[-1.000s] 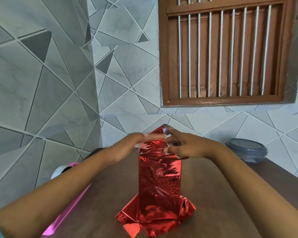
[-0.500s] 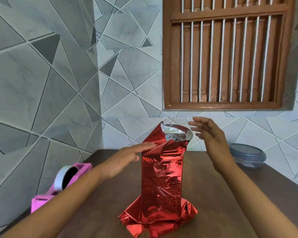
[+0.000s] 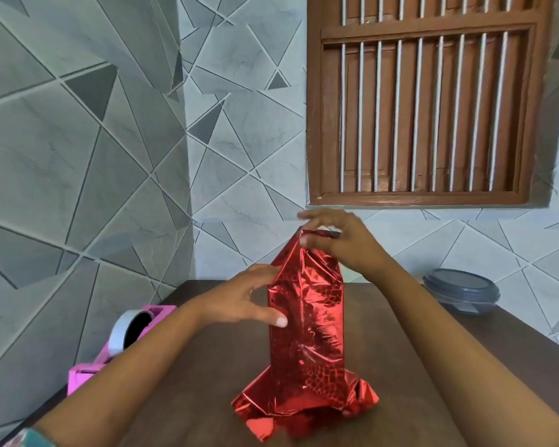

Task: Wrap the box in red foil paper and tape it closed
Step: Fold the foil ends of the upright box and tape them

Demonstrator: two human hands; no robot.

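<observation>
Head view: we see the tall box (image 3: 307, 333), sheathed in crinkled red foil paper (image 3: 271, 404), standing upright in the middle of the dark brown wooden tabletop (image 3: 400, 366), its long axis vertical. Our right hand (image 3: 342, 246) pinches the gathered foil peak directly above the box. Our left hand (image 3: 239, 301) rests with relaxed fingers against its upper left side, gripping nothing. The pink tape dispenser (image 3: 129, 333) sits well to the left, nearer the left hand, so we judge that hand should fetch tape while the right pins the fold.
</observation>
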